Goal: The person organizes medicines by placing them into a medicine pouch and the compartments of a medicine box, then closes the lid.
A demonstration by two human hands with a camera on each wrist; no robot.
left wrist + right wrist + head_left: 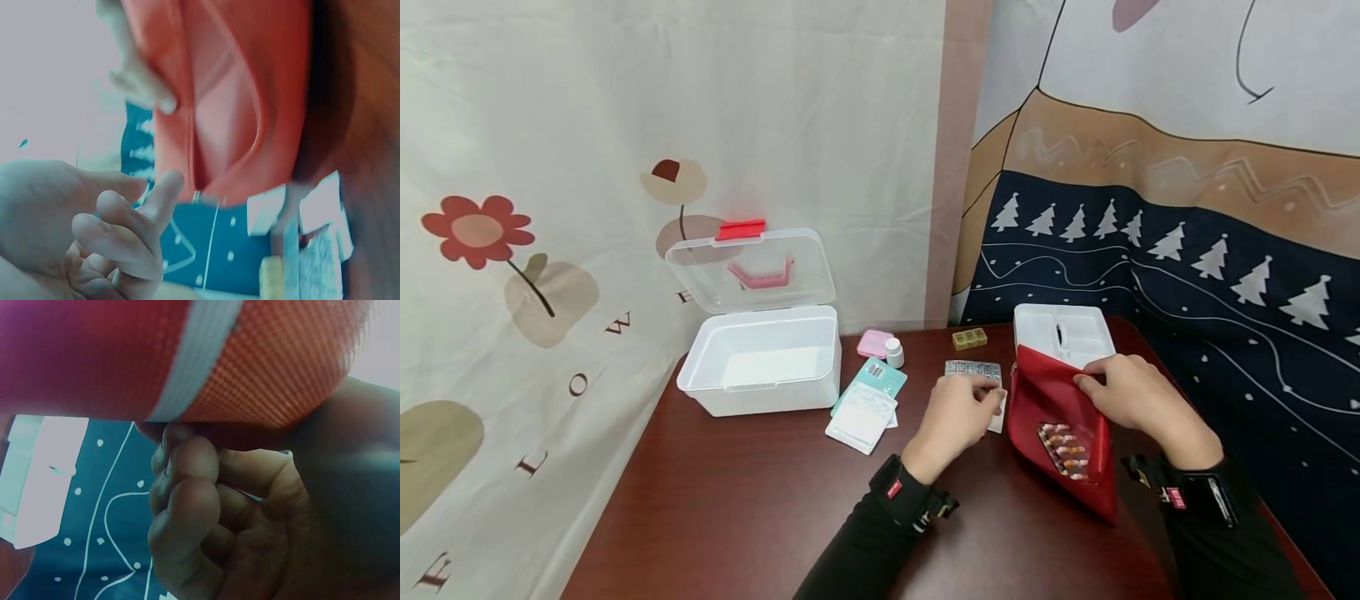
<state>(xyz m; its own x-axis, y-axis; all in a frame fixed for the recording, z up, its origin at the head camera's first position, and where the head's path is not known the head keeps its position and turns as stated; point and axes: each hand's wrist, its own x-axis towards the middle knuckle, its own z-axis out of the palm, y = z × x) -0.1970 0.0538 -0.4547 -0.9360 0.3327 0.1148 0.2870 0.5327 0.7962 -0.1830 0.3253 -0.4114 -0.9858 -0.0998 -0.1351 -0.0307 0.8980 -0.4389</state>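
My right hand [1131, 400] pinches the upper edge of a red zippered pouch [1052, 383], which is tilted with its mouth gaping toward me. In the right wrist view, curled fingers [184, 512] sit under its mesh-textured side and pale strip. A blister pack of coloured capsules [1063, 450] shows at the pouch. My left hand [958, 412] hovers left of the pouch, its fingers loosely bent with nothing between them in the left wrist view. Behind it, partly hidden, lies a silver blister pack [973, 367], with a white piece [997, 421] beside the fingertips.
At the left stands a clear box [760, 358], its lid raised against the curtain. Flat packets [865, 408], a pink case [874, 342] and a white bottle [894, 353] lie beside it. A yellow pill case [970, 338] and white tray [1063, 325] are at the back.
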